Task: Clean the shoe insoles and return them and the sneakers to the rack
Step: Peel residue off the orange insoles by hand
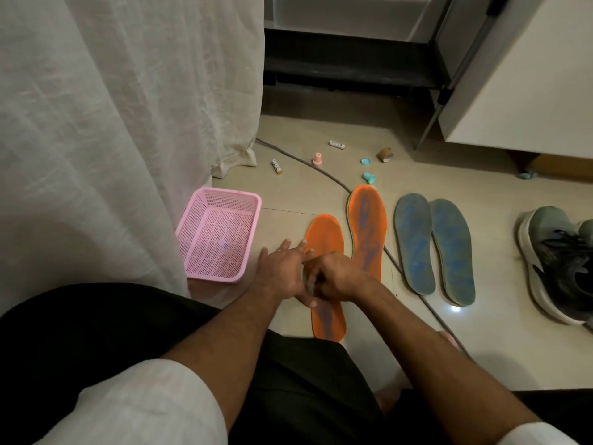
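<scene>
Near orange insole (324,239) flat on floor, long axis near-to-far, directly under both hands. Left hand (282,268) fingers spread, pressing its left edge; right hand (337,277) fingers curled on small greyish thing, unclear what, over insole middle

Both hands (308,277) over orange insole (324,232)
</scene>
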